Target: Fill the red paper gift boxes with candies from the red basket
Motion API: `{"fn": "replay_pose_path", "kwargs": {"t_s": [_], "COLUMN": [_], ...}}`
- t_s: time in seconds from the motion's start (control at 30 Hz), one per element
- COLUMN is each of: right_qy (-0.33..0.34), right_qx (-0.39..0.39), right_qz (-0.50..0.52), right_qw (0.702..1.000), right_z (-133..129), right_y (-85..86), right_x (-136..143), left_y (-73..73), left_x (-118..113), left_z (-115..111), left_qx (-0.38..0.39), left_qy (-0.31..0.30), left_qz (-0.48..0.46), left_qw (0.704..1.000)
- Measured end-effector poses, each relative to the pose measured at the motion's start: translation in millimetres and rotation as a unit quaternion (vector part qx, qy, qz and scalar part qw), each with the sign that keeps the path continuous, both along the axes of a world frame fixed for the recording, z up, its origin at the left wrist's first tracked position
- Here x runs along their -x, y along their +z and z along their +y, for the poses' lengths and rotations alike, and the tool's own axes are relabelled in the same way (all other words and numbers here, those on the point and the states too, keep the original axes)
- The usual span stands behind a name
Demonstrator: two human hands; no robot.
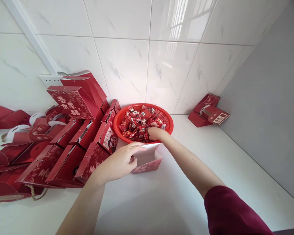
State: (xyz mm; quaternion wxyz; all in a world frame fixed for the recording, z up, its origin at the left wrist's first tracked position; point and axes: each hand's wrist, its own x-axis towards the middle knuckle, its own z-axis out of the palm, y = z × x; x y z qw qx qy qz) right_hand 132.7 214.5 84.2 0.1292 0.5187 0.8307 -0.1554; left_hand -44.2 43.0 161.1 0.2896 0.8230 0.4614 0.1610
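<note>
A pale-lined, open red box [150, 164] is held by the left grip [122, 161] just before the basket [171, 121]; whether glossy red packets [135, 119] are clasped therein by the right grip [155, 133] cannot be told.

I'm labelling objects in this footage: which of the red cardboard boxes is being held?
The open-topped red cardboard box just in front of the perforated red plastic basket: the left hand grips its edge. No hand holds the other red boxes.

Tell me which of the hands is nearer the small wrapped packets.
Right: the right hand is among the packets in the red basket; the left hand is outside, holding the open box.
</note>
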Motion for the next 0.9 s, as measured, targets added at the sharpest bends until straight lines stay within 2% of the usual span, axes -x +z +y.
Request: {"fn": "replay_pose_path", "kwargs": {"t_s": [0.13, 0.23, 0.43, 0.57, 0.7, 0.9], "right_qy": [0.003, 0.002, 0.022, 0.048, 0.074, 0.117], "right_qx": [0.029, 0.039, 0.074, 0.120, 0.155, 0.234], "right_qz": [-0.063, -0.093, -0.096, -0.047, 0.049, 0.228], "right_qw": [0.998, 0.995, 0.992, 0.990, 0.984, 0.938], "right_z": [0.4, 4.1, 12.4, 12.4, 11.5, 7.5], "right_y": [-3.8, -8.8, -10.2, -5.5, 3.0, 15.2], "right_x": [16.0, 24.4, 21.4, 8.6, -5.1, -19.3], "left_y": [-3.9, -10.4, -15.7, -18.1, -17.5, -14.9], "left_x": [4.7, 5.1, 4.0, 4.7, 5.1, 4.1], "left_z": [6.7, 13.5, 18.3, 19.8, 19.5, 17.7], "left_qx": [0.035, 0.045, 0.060, 0.068, 0.072, 0.077], "left_qy": [-0.027, -0.017, -0.029, -0.029, -0.021, -0.020], "left_qz": [0.027, 0.024, 0.018, 0.010, 0.002, -0.002], "left_qw": [0.999, 0.999, 0.998, 0.997, 0.997, 0.997]}}
